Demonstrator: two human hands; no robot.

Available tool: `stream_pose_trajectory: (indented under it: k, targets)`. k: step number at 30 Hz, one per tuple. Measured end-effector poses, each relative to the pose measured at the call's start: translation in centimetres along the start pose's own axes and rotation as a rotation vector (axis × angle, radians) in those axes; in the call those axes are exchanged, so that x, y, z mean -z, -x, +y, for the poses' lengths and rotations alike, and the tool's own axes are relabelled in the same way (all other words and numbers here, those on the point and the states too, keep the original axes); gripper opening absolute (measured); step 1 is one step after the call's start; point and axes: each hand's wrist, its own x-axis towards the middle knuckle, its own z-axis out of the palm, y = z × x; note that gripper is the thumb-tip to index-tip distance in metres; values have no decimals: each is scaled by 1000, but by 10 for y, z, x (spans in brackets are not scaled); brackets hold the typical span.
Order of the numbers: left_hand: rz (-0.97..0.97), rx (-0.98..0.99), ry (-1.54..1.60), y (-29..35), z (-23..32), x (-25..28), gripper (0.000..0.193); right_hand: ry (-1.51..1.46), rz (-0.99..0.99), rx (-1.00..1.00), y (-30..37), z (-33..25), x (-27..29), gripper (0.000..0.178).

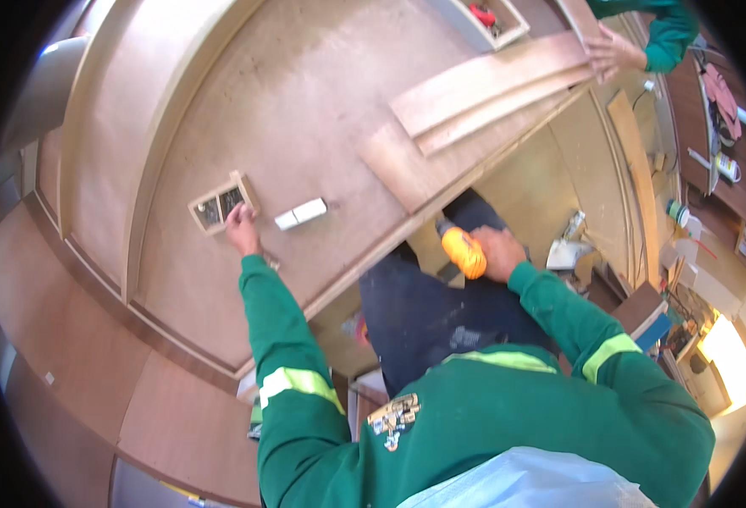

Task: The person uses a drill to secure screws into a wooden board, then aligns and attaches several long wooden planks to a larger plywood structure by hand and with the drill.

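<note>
Work looks early: left hand [239,222] reaches into the screw box [219,203]; right hand [497,251] grips the drill [464,251]; planks [483,89] look unfastened.

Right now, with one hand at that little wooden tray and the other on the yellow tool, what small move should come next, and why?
Probably pick a piece out of the small two-compartment wooden tray. The left hand rests at its near edge, fingers touching it, while the right hand holds the yellow power tool low at the edge of the large brown wooden panel, so the tool seems idle until the left hand brings something.
</note>
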Motion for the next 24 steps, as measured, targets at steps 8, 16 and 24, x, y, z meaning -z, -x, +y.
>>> stream_pose_trajectory:
  k: [8, 16, 24]
  targets:
    - [-360, 108, -173, 103, -7, -100, 31, -145, 23, -38, -1, 24, -13, 28]
    - [-311, 300, 135, 114, 77, -161, 34, -229, 39, 60, -6, 24, 15, 25]
    - [-560, 633, 1150, 166, 126, -199, 25, -682, 290, 178, -28, -28, 68, 31]
